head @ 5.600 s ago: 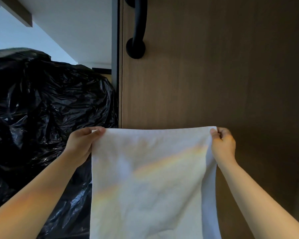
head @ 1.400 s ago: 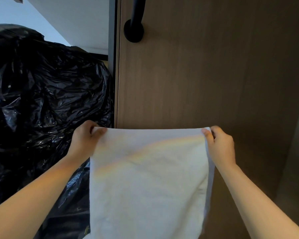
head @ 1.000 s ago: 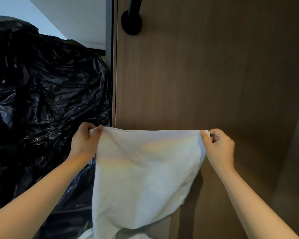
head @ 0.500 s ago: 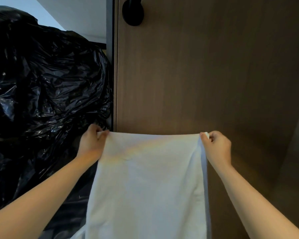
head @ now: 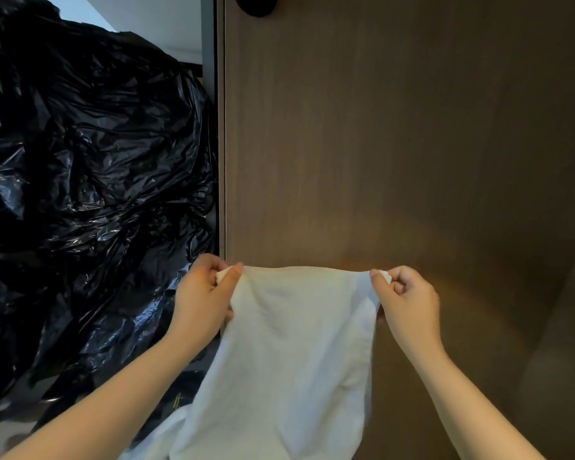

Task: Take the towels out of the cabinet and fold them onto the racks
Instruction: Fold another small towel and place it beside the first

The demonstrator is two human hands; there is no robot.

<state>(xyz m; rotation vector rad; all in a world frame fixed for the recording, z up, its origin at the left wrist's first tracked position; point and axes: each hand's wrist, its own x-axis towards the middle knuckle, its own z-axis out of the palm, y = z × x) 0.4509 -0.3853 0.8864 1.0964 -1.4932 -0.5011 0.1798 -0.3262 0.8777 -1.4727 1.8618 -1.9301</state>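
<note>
A white towel (head: pixel 292 353) hangs in front of me, doubled over, its top edge slightly slack. My left hand (head: pixel 203 300) pinches its top left corner. My right hand (head: pixel 407 302) pinches the top right corner. Both hands are held up at about the same height before a brown wooden cabinet door (head: pixel 395 134). The towel's lower end runs out of the bottom of the view. No rack is in sight.
A large crumpled black plastic bag (head: pixel 80 180) fills the left side, close to my left arm. The base of a black door handle (head: pixel 254 6) shows at the top edge. A dark vertical frame edge (head: pixel 211 94) separates bag and door.
My hands have come closer together, so the towel's top edge is narrower and sags a little. The view has tilted down; the handle has slid to the top edge.
</note>
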